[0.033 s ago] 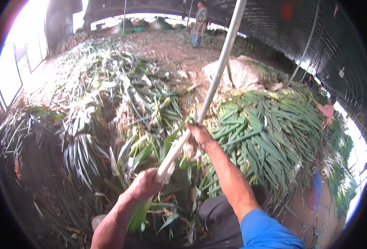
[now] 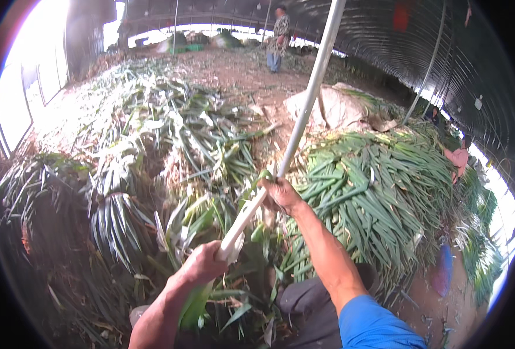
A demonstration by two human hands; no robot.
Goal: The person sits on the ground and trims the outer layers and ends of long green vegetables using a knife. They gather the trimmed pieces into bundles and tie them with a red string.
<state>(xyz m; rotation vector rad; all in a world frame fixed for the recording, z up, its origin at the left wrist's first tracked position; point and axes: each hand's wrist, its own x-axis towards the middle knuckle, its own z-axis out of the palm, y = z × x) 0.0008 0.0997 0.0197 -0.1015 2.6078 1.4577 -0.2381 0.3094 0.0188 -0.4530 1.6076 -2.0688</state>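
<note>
A long green onion [image 2: 241,227] with a thick white stalk slants between my two hands, low in front of me. My left hand [image 2: 206,262] is wrapped round the stalk's nearer part, and green leaves [image 2: 197,305] hang below that fist. At the stalk's far end, my right hand [image 2: 281,195] is closed, with a strip of green leaf curling over its fingers. Whether it grips the stalk itself or only a peeled leaf, I cannot tell. Loose leaves [image 2: 196,218] lie under and around the stalk.
A big heap of green onions [image 2: 379,186] lies to the right, before a pale sheet [image 2: 333,109]. Bundles [image 2: 118,224] and scattered leaves [image 2: 170,110] cover the left. A metal pole [image 2: 310,93] rises just beyond my right hand. A person [image 2: 278,38] stands far back.
The view has shifted slightly, so the background sits a little lower. Both hands keep nearly the same place on the green onion.
</note>
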